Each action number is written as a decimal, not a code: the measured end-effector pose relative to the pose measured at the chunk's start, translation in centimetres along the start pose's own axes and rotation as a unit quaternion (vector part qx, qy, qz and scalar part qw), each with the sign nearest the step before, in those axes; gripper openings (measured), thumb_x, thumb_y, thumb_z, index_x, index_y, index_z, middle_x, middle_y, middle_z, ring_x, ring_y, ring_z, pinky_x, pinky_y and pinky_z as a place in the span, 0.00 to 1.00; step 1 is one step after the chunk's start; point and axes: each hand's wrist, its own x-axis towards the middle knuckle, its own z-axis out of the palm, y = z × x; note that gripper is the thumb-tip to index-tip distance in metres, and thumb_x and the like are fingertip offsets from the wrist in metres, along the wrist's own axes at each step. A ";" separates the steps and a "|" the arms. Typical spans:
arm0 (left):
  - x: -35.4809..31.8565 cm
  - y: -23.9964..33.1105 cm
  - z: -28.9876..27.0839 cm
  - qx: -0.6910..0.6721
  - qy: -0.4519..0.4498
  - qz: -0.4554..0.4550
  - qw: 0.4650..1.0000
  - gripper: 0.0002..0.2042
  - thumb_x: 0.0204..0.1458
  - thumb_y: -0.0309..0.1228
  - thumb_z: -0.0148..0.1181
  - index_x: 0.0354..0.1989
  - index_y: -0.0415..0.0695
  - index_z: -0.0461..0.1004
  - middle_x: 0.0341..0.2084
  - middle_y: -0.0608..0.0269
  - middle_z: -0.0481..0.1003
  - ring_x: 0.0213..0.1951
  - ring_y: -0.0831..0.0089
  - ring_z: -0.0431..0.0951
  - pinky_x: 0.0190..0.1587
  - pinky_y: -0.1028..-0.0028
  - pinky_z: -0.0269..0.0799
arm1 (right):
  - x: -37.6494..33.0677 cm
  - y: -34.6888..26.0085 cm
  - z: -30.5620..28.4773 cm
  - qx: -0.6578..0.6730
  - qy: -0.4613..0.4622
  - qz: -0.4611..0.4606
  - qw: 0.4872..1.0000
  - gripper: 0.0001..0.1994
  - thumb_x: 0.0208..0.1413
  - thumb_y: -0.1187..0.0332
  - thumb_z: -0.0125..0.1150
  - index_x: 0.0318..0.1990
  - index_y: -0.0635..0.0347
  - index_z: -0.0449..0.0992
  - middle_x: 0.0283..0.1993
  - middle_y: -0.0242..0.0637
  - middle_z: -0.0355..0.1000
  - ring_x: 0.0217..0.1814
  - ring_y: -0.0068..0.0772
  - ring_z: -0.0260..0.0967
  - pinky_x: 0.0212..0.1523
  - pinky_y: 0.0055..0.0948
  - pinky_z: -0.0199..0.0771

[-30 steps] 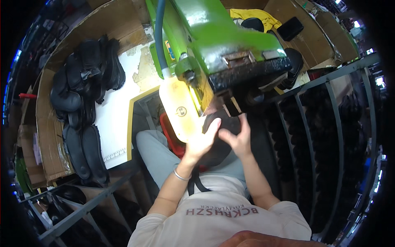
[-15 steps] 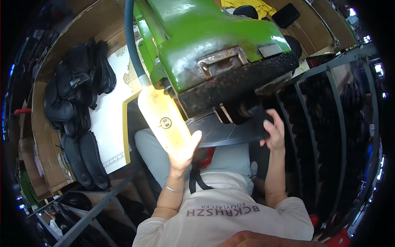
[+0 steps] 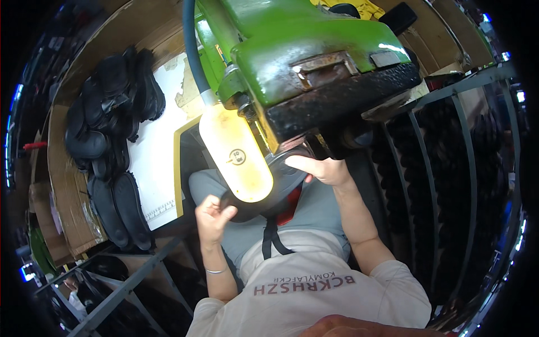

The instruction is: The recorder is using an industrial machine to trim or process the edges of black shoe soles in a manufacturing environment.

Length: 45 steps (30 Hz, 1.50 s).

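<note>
Your left hand [image 3: 213, 216] clenched on near end of black sole [image 3: 281, 182]; right hand [image 3: 323, 168] grips far end under green machine [image 3: 314, 62]. Sole's long axis runs hand to hand, behind yellowed lamp cover [image 3: 236, 151], above your lap.

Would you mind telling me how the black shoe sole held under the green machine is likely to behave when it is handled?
The black shoe sole is thin and flat, so it is probably light and somewhat bendy. Both the left hand and the right hand grip its ends, which suggests it might flex or twist if held by one end only. Being flat, it seems unlikely to roll.
</note>
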 end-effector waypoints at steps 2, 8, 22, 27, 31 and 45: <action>-1.2 -3.1 0.4 0.051 -0.029 -0.054 0.997 0.11 0.42 0.19 0.67 0.23 0.42 0.67 0.24 0.70 0.72 0.26 0.87 0.68 0.29 0.83 0.64 | 1.0 0.8 0.4 -0.006 -0.017 -0.064 0.998 0.26 0.39 0.83 0.68 0.45 0.68 0.60 0.30 0.33 0.69 0.22 0.15 0.68 0.17 0.13 0.68; -2.5 -5.5 8.2 0.103 -0.083 -0.119 0.984 0.14 0.42 0.22 0.68 0.39 0.35 0.75 0.34 0.60 0.78 0.33 0.80 0.76 0.38 0.80 0.72 | 0.8 -0.4 1.5 -0.151 0.017 -0.189 0.970 0.26 0.39 0.79 0.71 0.45 0.69 0.61 0.29 0.35 0.71 0.28 0.17 0.70 0.26 0.17 0.70; -3.4 0.5 -19.6 0.666 0.478 -0.109 0.563 0.33 0.43 0.49 0.64 0.59 0.55 0.63 0.58 0.55 0.59 0.58 0.49 0.56 0.47 0.40 0.59 | 2.5 -3.3 -6.0 0.272 0.257 -0.176 0.910 0.24 0.56 0.69 0.54 0.59 0.65 0.55 0.36 0.50 0.71 0.23 0.36 0.74 0.19 0.27 0.78; -3.8 1.0 -21.3 0.676 0.484 -0.097 0.547 0.29 0.41 0.50 0.65 0.55 0.62 0.68 0.56 0.55 0.60 0.57 0.50 0.58 0.46 0.40 0.60 | 11.1 -3.2 -2.7 0.503 0.149 -0.194 0.829 0.17 0.60 0.68 0.50 0.53 0.65 0.58 0.39 0.46 0.70 0.40 0.43 0.73 0.41 0.37 0.78; -4.1 1.9 -20.7 0.631 0.494 -0.118 0.586 0.29 0.39 0.45 0.68 0.54 0.63 0.70 0.52 0.53 0.63 0.53 0.49 0.61 0.47 0.44 0.61 | 12.5 -3.2 -1.7 0.497 0.196 -0.162 0.829 0.25 0.60 0.68 0.51 0.59 0.63 0.48 0.39 0.47 0.70 0.41 0.43 0.73 0.42 0.38 0.77; -0.3 6.4 3.3 0.469 -0.110 0.269 0.834 0.30 0.23 0.30 0.74 0.43 0.36 0.73 0.45 0.50 0.71 0.46 0.58 0.71 0.51 0.62 0.66 | -4.6 10.0 -2.6 0.237 -0.022 0.168 0.957 0.28 0.49 0.70 0.65 0.56 0.70 0.62 0.50 0.46 0.69 0.51 0.34 0.69 0.50 0.32 0.70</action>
